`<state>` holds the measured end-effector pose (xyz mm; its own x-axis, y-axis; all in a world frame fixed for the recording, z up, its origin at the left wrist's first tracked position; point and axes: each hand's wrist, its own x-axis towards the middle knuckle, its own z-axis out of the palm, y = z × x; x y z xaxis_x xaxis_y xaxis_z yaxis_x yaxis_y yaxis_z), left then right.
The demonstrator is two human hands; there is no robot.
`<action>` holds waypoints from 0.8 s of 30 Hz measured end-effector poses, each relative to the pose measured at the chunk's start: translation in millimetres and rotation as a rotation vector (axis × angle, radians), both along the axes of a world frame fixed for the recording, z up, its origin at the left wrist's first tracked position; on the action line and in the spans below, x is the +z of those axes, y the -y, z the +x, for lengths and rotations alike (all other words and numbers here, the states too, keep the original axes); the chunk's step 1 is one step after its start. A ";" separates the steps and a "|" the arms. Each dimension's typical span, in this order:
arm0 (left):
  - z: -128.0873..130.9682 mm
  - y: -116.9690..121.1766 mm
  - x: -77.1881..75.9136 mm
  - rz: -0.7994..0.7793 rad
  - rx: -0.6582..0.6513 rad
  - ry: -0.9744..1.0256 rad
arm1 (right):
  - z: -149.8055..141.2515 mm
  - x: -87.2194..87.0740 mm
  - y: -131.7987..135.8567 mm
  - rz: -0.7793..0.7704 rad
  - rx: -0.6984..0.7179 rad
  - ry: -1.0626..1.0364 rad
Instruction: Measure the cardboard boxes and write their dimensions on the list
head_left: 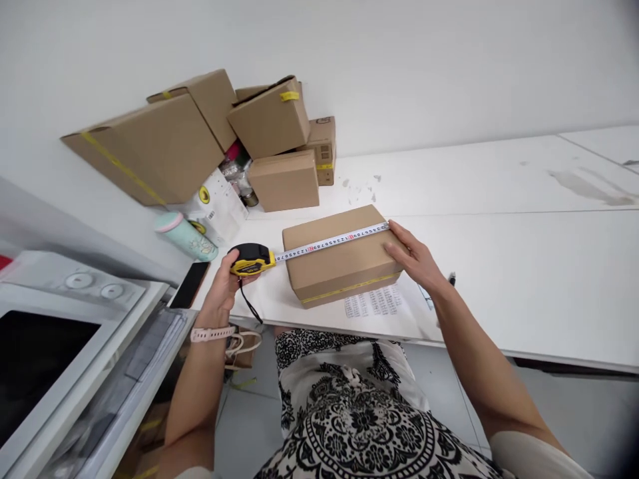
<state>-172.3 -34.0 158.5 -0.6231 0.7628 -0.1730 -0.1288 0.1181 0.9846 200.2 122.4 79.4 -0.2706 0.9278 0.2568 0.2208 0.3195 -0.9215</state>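
Observation:
A closed cardboard box [339,256] lies on the white table, yellow tape along its near side. My left hand [227,279] is wrapped round a black and yellow tape measure [252,259], just left of the box; its black wrist strap hangs below. The white tape blade [334,242] runs out across the box's top to its right edge. There my right hand [414,259] grips the box end, thumb on top, with a fingertip at the blade's end. Part of a printed sheet [374,303] shows under the box's near side.
Several cardboard boxes [284,183] are stacked at the back left, against the wall. Left of me are a mint tumbler [187,236], a dark flat object [190,285] and a white appliance with dials [74,293]. The white table [529,266] extends right; a pen-like object [452,278] lies near my right wrist.

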 end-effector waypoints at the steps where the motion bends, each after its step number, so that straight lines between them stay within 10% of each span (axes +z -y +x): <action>1: -0.5 0.5 -0.7 0.005 -0.004 -0.009 | -0.5 -0.1 0.6 0.002 0.001 -0.008; 16: 4.9 13.9 -0.2 0.075 -0.008 0.022 | 1.8 5.9 1.8 0.087 -0.050 -0.019; 24: 71.3 72.9 11.0 0.059 -0.451 0.141 | -9.7 59.1 -52.7 0.423 -0.203 -0.230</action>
<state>-101.0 -106.9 169.5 -0.2010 0.9629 -0.1803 -0.2102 0.1373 0.9680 190.5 175.1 138.5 0.0113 0.7580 0.6521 0.1235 0.6461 -0.7532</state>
